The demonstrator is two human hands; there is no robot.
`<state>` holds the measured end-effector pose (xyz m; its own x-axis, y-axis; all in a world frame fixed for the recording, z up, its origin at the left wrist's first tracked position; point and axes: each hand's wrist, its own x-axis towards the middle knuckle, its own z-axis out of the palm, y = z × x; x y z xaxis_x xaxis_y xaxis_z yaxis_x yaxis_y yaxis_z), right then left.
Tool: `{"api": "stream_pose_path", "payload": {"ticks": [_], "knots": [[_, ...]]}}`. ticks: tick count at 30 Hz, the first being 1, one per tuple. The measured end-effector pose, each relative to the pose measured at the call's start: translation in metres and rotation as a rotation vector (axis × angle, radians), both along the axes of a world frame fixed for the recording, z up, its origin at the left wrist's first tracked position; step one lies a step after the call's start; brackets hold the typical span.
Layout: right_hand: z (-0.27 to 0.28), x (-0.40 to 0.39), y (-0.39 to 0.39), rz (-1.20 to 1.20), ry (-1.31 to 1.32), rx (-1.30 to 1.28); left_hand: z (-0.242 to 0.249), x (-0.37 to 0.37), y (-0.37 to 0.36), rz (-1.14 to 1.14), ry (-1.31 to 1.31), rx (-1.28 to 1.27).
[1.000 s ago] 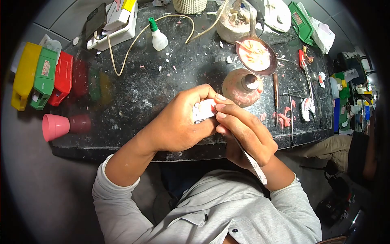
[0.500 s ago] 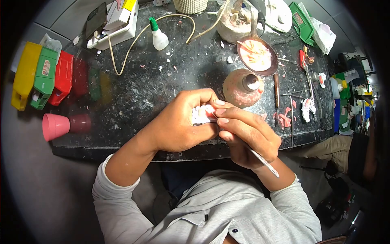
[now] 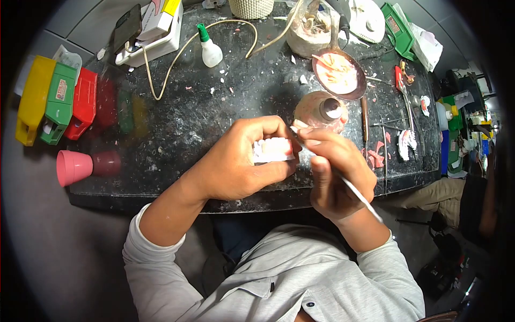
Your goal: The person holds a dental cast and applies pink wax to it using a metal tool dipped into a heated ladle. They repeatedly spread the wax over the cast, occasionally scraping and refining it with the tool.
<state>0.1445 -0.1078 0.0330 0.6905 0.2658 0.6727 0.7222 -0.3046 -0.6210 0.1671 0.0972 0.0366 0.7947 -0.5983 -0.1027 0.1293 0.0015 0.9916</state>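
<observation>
Left hand (image 3: 236, 163) clasping dental cast (image 3: 273, 150), right hand (image 3: 335, 172) gripping tool (image 3: 354, 190)

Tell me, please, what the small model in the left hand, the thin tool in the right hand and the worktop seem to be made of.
Dental model: probably white plaster, matt and chalky, with pink wax-like gum parts.
Thin tool: looks like metal, with a slender, pale, shiny shaft.
Worktop: dark polished stone or laminate, judging by its mottled gloss that mirrors the coloured boxes; which of the two is unclear.
</observation>
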Motion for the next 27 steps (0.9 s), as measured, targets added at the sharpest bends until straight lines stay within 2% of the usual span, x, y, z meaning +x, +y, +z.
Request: {"api": "stream_pose_path", "payload": {"ticks": [1,3,4,5,7,9,11,18,27], "knots": [[-0.005,-0.001,0.002,0.001,0.000,0.000,0.000,0.000,0.000,0.001,0.000,0.000],[-0.019,-0.002,0.010,0.089,0.071,0.500,-0.003,0.001,-0.002,0.101,-0.151,-0.001],[-0.017,-0.002,0.015,0.096,0.080,0.597,-0.004,0.004,0.000,0.116,-0.329,0.042],[-0.014,0.001,0.012,0.097,0.080,0.597,-0.002,0.003,-0.001,0.117,-0.330,0.043],[-0.006,0.007,0.000,-0.007,-0.148,0.122,0.001,0.000,-0.005,0.222,-0.457,0.187],[0.001,0.003,-0.004,0.039,-0.151,-0.058,-0.004,0.000,-0.008,0.257,-0.519,0.168],[0.002,0.002,0.001,0.069,-0.136,-0.087,-0.006,0.001,-0.010,0.291,-0.683,0.199],[0.001,0.000,0.003,0.082,-0.095,-0.128,-0.007,-0.001,-0.011,0.362,-0.781,0.219],[0.000,0.001,0.009,0.039,-0.182,-0.150,-0.010,-0.002,-0.011,0.386,-0.814,0.220]]}}
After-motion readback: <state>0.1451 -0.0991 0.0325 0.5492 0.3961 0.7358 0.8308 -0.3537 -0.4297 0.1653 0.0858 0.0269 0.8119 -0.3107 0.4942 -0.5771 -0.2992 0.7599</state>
